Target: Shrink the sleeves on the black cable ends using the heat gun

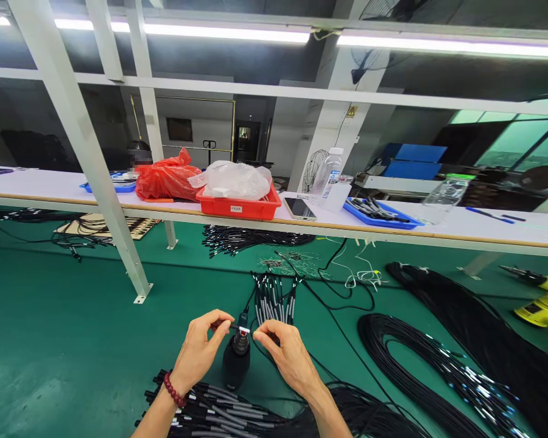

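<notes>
My left hand (201,348), with a dark red bead bracelet (174,390) at the wrist, pinches one end of a thin black cable. My right hand (288,354) is closed with its fingertips at the other end. Between them shows a short white sleeve (243,330) on the cable. Right beneath it stands an upright black tool (236,364), which looks like a heat gun, with a reddish spot near its top. Bundled cables with grey sleeves (274,301) lie just behind my hands. More grey-sleeved cables (223,410) lie in front, partly under my forearms.
Coiled black cables (393,347) and a yellow power tool (545,307) lie on the green mat (73,316) to the right. A raised white shelf (178,210) crosses behind, carrying a red bin (237,208), a phone (300,208), a blue tray (411,224) and bottles. A slanted post (95,164) stands left.
</notes>
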{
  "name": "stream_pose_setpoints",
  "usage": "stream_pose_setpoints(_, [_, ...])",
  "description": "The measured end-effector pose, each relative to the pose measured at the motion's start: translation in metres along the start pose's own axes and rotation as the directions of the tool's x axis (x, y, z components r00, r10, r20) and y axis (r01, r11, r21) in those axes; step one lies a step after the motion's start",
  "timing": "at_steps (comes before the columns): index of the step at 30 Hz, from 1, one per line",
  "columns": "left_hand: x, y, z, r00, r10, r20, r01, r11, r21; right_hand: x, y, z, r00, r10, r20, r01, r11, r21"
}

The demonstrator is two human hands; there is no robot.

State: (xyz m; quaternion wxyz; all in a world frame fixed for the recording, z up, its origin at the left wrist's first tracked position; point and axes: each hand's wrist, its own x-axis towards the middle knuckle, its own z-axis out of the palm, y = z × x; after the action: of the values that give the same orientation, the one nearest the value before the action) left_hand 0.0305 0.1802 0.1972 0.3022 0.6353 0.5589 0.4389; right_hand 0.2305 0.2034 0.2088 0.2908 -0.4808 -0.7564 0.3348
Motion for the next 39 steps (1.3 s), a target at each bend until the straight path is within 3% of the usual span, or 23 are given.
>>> stream_pose_setpoints(6, [-0.007,0.009,-0.007,0.992,0.057,0.113,-0.073,0.986,0.149,-0.005,0.001,0.003,1.000,0.006,0.028,-0.007,0.999,0.038])
stream_pose_setpoints(15, [-0.005,0.004,0.001,0.996,0.026,0.085,-0.050,0.956,0.288,-0.007,-0.002,-0.001,1.000,-0.001,-0.003,0.001,0.999,0.051])
stream_pose_setpoints(19, [-0.003,-0.001,0.004,0.997,0.024,0.080,-0.045,0.962,0.271,-0.005,0.000,0.000,1.000,0.000,-0.016,0.000,1.000,0.023])
stream_pose_setpoints(26, [-0.001,-0.002,0.002,0.992,0.064,0.107,-0.082,0.983,0.167,-0.005,0.004,0.006,0.989,0.023,-0.148,-0.013,0.997,0.072])
stream_pose_setpoints(31, [0.001,-0.001,-0.003,0.999,0.022,0.024,-0.024,0.993,0.115,0.006,0.022,0.002,0.970,0.094,-0.226,-0.046,0.977,0.211])
stream_pose_setpoints(33, [0.000,-0.011,-0.007,1.000,-0.013,-0.012,0.014,0.994,0.111,0.013,0.045,0.000,0.923,0.189,-0.334,-0.078,0.944,0.320])
stream_pose_setpoints(35, [-0.004,-0.034,-0.009,0.999,-0.040,0.008,0.038,0.984,0.171,0.013,0.078,0.003,0.855,0.306,-0.419,-0.135,0.910,0.391])
stream_pose_setpoints(38, [-0.017,-0.090,-0.004,0.986,-0.132,0.103,0.077,0.904,0.420,-0.004,0.131,0.022,0.774,0.488,-0.403,-0.349,0.861,0.371])
stream_pose_setpoints(39, [-0.023,-0.111,0.001,0.964,-0.216,0.157,0.103,0.844,0.526,-0.014,0.146,0.031,0.778,0.512,-0.364,-0.380,0.845,0.376])
